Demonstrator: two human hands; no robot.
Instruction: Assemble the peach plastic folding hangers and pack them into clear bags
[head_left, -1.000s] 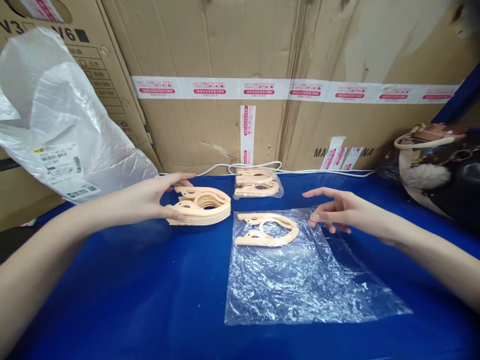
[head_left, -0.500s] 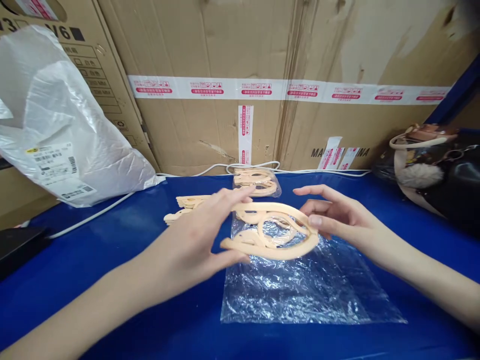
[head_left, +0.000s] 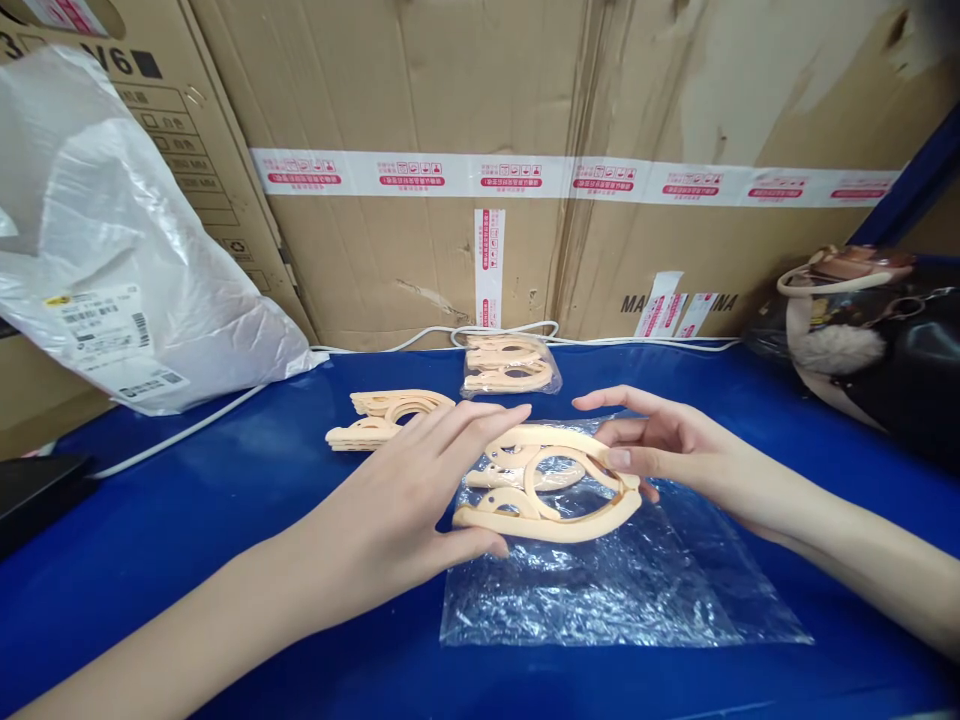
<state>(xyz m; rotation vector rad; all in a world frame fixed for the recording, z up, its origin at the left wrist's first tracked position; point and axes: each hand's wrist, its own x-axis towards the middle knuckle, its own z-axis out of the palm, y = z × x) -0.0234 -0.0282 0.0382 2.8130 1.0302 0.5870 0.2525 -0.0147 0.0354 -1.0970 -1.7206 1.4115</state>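
Observation:
A beige folded plastic piece, which looks like a folding clothes hanger (head_left: 577, 532), is held level between my two hands above a clear plastic bag (head_left: 600, 600). My left hand (head_left: 405, 490) spans its left end, thumb along the near edge and fingers over the far edge. My right hand (head_left: 675, 440) grips the rounded right end with thumb on top and fingers curled beneath. Under and behind it, more beige parts show, partly hidden. A stack of similar folded hangers (head_left: 364, 435) lies just beyond my left hand. Farther back rests a bagged set of hangers (head_left: 510, 365).
A large cardboard box (head_left: 420, 100) stands along the back of the blue table (head_left: 300, 660). At the left are a white shipping bag (head_left: 150, 250) and a dark flat object (head_left: 37, 500). A white cable (head_left: 637, 343) runs along the back, and a black bag (head_left: 915, 370) sits at right.
Both hands have lowered the hanger slightly toward the plastic bag and nearer me. The stack behind my left hand is now less covered.

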